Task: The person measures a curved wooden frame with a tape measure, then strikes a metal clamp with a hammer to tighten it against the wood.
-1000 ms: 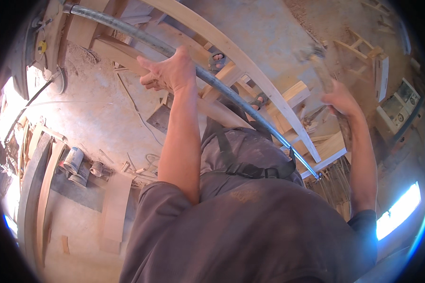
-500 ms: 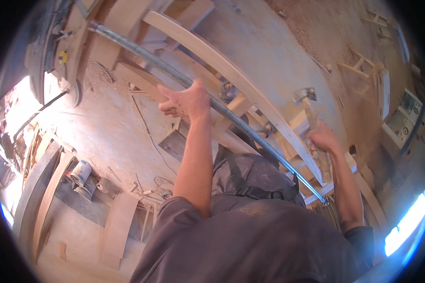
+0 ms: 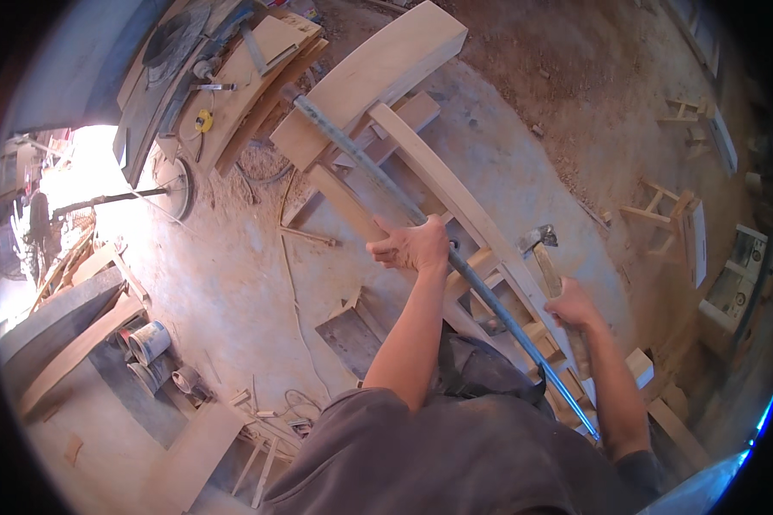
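Note:
A long grey metal pipe [image 3: 498, 307] runs slantwise from the upper left down to near my right forearm, along a wooden frame. My left hand [image 3: 414, 245] is closed over its middle, the thumb side on the pipe and the fingers loosely bent off to the left. In my right hand [image 3: 574, 305] is a hammer [image 3: 548, 268], gripped by its wooden handle with the metal head up. Beneath the pipe lies the frame, with a long curved beam [image 3: 455, 189] and several crosspieces. A thick wide board [image 3: 378, 73] lies across its far end.
Curved planks and tools, with a yellow tape measure [image 3: 203, 120], are piled at the far left. Paint cans [image 3: 149, 342] stand at the left near long boards. A cord [image 3: 294, 292] trails over the dusty floor. Small wooden stands [image 3: 661, 210] and a stove-like appliance [image 3: 734, 279] are at the right.
The whole view has shifted, so the frame and pipe appear lower and farther right. My left hand stays at the pipe's middle, and the hammer stays in my right hand.

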{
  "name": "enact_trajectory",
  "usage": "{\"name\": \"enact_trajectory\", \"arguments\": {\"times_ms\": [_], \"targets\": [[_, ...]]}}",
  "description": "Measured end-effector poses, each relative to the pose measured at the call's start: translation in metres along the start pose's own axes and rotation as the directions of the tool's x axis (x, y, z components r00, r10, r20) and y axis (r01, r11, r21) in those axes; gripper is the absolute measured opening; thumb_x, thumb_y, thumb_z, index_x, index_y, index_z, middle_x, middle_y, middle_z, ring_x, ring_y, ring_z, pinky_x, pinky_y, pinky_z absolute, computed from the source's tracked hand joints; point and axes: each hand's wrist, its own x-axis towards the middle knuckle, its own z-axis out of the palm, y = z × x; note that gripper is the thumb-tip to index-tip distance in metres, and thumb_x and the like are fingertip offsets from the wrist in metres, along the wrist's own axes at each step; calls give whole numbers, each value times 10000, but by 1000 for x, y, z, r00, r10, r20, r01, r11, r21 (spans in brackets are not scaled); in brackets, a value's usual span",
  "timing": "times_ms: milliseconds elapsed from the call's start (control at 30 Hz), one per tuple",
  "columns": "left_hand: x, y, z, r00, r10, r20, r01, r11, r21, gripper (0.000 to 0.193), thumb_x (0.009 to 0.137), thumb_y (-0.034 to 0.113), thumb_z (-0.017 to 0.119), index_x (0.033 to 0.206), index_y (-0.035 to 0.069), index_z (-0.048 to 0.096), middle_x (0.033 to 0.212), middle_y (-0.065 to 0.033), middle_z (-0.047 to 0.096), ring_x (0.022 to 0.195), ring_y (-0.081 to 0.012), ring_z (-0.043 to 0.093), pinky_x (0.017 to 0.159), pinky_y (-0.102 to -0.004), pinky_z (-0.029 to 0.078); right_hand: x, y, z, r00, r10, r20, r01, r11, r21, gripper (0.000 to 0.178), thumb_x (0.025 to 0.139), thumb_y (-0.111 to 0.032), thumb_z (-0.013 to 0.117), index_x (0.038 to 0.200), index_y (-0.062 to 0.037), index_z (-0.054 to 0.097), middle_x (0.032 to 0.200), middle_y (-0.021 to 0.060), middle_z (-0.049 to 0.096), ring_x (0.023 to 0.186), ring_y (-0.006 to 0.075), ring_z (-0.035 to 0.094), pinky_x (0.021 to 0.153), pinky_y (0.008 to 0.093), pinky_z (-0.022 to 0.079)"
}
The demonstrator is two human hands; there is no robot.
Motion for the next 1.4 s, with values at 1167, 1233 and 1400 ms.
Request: {"name": "enact_trajectory", "arguments": {"times_ms": [1167, 1233, 1400], "targets": [[266, -46, -125, 658, 388, 646, 243, 702, -669, 164, 861, 153, 624, 901, -5, 611, 796, -84, 647, 703, -189, 617, 664, -301, 494, -15, -305, 284, 914, -383, 134, 330, 894, 303, 510, 748, -155, 720, 1178, 43, 530, 861, 166, 646, 677, 251, 676, 642, 385, 551], [349, -13, -148, 692, 478, 542, 93, 685, -723, 176, 862, 179, 621, 932, 18, 627, 790, -71, 649, 731, -189, 620, 676, -326, 496, 16, -358, 303, 900, -419, 118, 361, 871, 333, 487, 752, -129, 713, 1162, 54, 525, 815, 121, 625, 586, 179, 630, 547, 342, 523], [526, 33, -157, 659, 705, -261, -721, 692, 49, 398, 839, 195, 597, 1215, 68, 629, 1297, -236, 520, 1122, -416, 527, 950, -482, 447, 92, -486, 326, 874, -480, 77, 412, 815, 407, 392, 738, -123, 725, 1052, 51, 568, 773, 101, 632, 576, 171, 631, 526, 334, 519]]}}
